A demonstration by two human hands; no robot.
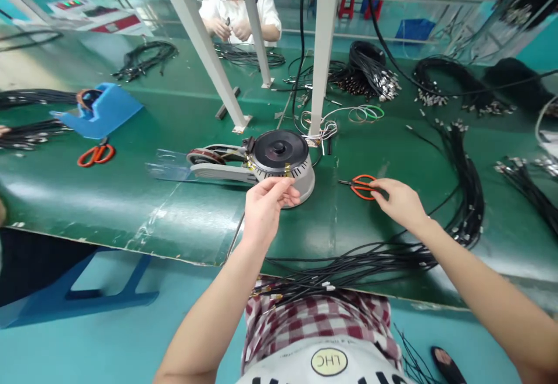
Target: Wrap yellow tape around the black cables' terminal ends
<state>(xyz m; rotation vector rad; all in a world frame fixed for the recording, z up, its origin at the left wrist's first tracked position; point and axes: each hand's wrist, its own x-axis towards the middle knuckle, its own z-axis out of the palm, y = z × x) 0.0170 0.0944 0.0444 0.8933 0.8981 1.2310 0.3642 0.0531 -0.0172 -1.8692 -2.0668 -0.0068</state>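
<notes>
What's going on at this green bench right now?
A person stands at a green work table covered with bundles of black cables. Their left hand is at the front edge of a round tape dispenser, fingers pinching at a small piece there. Their right hand touches the handles of orange scissors lying on the table. A bunch of black cables lies across the near edge. Across the table, another person in white works on cables too.
</notes>
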